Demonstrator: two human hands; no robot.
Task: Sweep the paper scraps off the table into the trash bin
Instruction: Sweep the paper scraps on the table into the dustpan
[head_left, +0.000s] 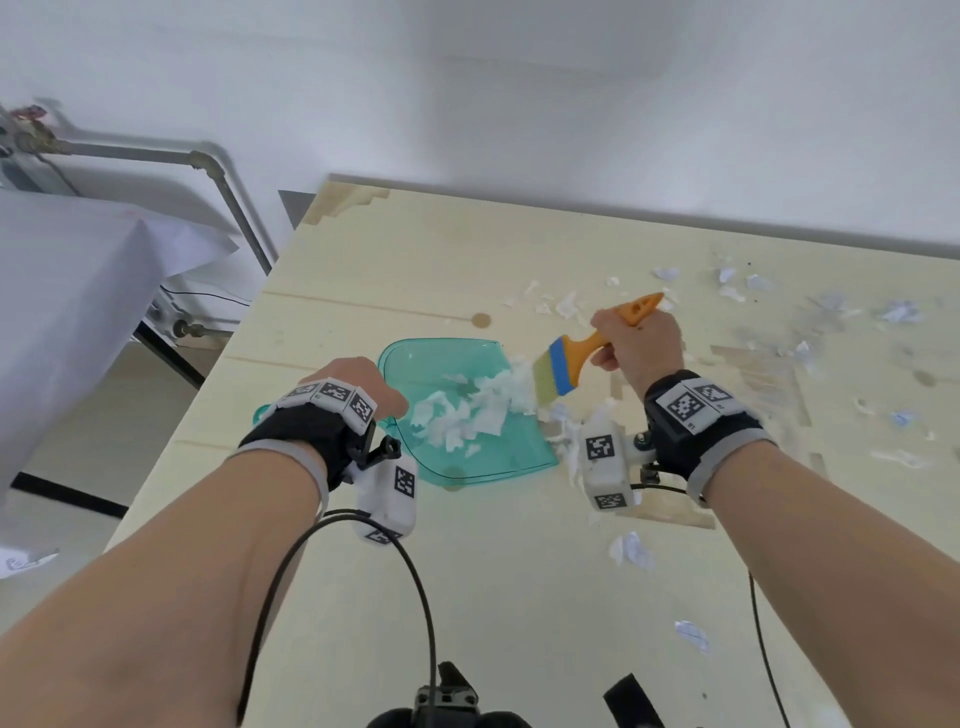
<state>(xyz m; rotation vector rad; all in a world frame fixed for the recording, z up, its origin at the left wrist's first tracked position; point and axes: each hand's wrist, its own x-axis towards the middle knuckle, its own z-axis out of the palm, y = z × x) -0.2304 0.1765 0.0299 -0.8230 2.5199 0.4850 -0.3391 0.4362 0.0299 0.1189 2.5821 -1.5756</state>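
On the pale wooden desk (519, 571) lies a translucent teal dustpan (441, 364), its open lip facing the person's right. The left hand (353, 387) rests at the pan's handle end; its fingers are hidden behind the back of the hand and the wrist strap, so I cannot tell whether they curl around the handle or merely press on it. The right hand (641, 343) holds a brush (576, 356) with an orange handle and a blue band, fingers wrapped around the handle, and the pale bristles touch the pan's lip. A heap of white paper scraps (467, 415) sits inside the pan, some spilling over the lip beside the bristles. More scraps (small, torn, white and bluish) lie scattered over the right part of the desk (893, 312) and near the front edge (631, 551). Both wrists carry black straps with printed marker tags and cabled white boxes.
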